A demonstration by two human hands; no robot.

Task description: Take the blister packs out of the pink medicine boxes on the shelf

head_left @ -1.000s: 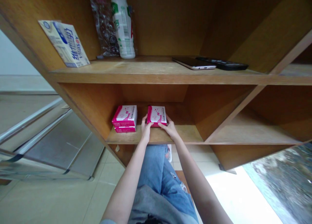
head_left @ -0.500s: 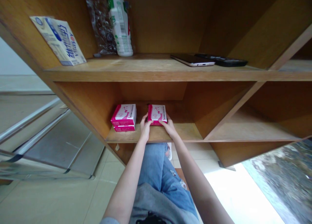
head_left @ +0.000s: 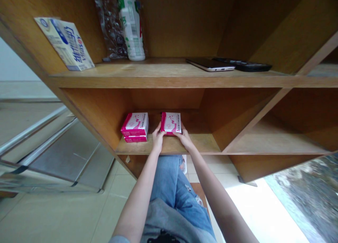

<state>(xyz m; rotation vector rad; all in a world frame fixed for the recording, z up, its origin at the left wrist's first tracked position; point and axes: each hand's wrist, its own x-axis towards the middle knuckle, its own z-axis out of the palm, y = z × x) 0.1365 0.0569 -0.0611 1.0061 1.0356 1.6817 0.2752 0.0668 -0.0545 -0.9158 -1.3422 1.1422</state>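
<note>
A pink and white box point(head_left: 171, 122) is between my two hands in the lower shelf compartment. My left hand point(head_left: 158, 136) grips its left side, thumb on the front edge. On the right side, my right hand point(head_left: 185, 138) grips it the same way. Whether the box rests on the shelf or is slightly raised, I cannot tell. To its left, two similar pink boxes point(head_left: 135, 126) lie stacked, apart from my left hand.
Above, the wooden shelf board point(head_left: 169, 82) carries a Vitasoy carton point(head_left: 67, 45), a white bottle point(head_left: 132, 28), a clear plastic bag point(head_left: 111, 28), a phone point(head_left: 210, 64) and a black device point(head_left: 245, 65). A metal-framed rack point(head_left: 60, 155) stands at the left.
The view has shifted very slightly. Both hands keep hold of the box, which sits almost where it was, perhaps a touch farther in. The stacked boxes have not moved.
</note>
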